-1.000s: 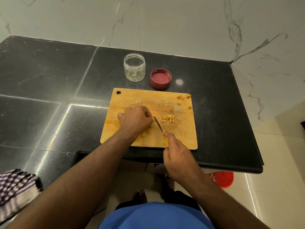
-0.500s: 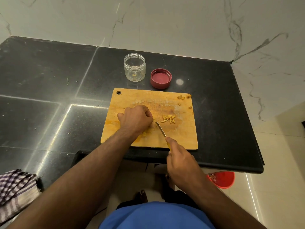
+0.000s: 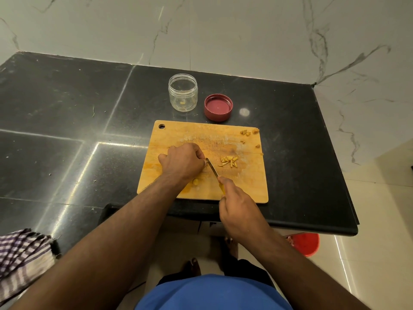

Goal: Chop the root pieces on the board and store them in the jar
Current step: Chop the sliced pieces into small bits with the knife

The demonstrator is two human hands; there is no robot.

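A wooden cutting board lies on the black counter. My left hand is curled over a yellow root piece, mostly hidden beneath the fingers; another root piece shows below the wrist. My right hand grips the yellow handle of a small knife, whose blade lies against the left fingertips. A small pile of chopped strips sits to the right of the blade. The clear jar stands open behind the board with a few bits inside. Its red lid lies beside it.
Brownish peel scraps lie at the board's far right corner. A checked cloth hangs at the counter's near left edge. A red bucket stands on the floor under the counter's right end. A marble wall backs the counter.
The knife drew back toward me half a second ago and now its blade is forward again, against my left fingertips. My left hand has stayed in place.
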